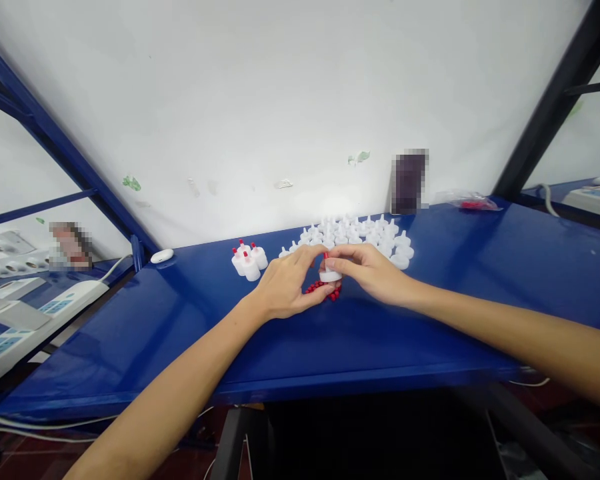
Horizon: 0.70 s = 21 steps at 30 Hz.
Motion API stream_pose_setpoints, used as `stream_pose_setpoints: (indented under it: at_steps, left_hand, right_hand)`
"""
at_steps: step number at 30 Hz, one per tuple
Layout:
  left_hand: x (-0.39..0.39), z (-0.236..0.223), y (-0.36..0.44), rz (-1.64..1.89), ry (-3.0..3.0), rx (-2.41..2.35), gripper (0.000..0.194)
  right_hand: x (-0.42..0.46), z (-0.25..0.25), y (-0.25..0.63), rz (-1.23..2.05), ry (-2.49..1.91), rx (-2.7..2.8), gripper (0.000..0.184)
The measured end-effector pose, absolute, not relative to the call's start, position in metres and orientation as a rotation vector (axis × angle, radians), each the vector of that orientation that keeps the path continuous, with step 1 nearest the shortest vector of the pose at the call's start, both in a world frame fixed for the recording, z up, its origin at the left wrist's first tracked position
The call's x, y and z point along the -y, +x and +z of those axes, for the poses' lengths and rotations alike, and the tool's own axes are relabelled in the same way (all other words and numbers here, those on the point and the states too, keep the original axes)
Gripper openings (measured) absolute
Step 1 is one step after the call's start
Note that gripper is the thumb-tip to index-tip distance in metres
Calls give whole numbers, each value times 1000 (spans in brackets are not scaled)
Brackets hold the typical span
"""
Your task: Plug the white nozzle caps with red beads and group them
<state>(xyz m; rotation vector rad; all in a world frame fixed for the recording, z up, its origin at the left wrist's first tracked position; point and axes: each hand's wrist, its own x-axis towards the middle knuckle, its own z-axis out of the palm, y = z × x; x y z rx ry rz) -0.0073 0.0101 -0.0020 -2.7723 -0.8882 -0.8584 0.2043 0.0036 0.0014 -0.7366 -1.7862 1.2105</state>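
Note:
Between both hands is a white nozzle cap [330,275] with a wide round base and a red tip [326,256] standing on top. My left hand [289,283] is closed around the base, thumb below and fingers curled over. My right hand [367,268] pinches the red tip from the right with thumb and forefinger. Just under the hands lies a small pile of loose red tips [335,294], partly hidden by my left thumb. Behind the hands stand many plain white nozzle caps [375,233]. To the left, several white nozzle caps [251,268] carry red tips.
The blue tabletop [180,333] runs back to a white wall [260,100]. A white earbud case [162,256] lies at the back left. A blurred dark slab [409,183] leans on the wall, and a clear plastic bag [475,202] with red contents lies right of it.

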Motion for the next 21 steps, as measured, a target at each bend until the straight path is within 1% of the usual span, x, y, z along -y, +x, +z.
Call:
stream_pose_setpoints:
  at_steps: [2, 5, 9, 11, 15, 19, 21]
  left_hand:
    - [-10, -3, -5, -789, -2714, 957, 50]
    - [-11, -4, -3, -752, -2667, 975, 41]
    - [-11, -3, -2, -789, -2661, 967, 34]
    - [-11, -2, -2, -818, -2677, 977, 26]
    - [-12, -3, -2, -908, -2781, 961, 15]
    - [-13, -6, -1, -957, -2940, 953, 12]
    - [-13, -7, -1, -963, -2969, 957, 13]
  right_hand:
    - [-3, 2, 203, 1259, -757, 1756, 25]
    - [1, 2, 203, 1237, -739, 1786, 25]
    - [7, 3, 205, 1252, -648, 1900, 24]
    - [10, 3, 206, 1225, -633, 1983, 23]
    - [11, 2, 208, 1020, -645, 2155, 24]
    - [10, 1, 208, 776, -637, 2266, 22]
    - [9, 1, 209, 722, -628, 2287, 22]
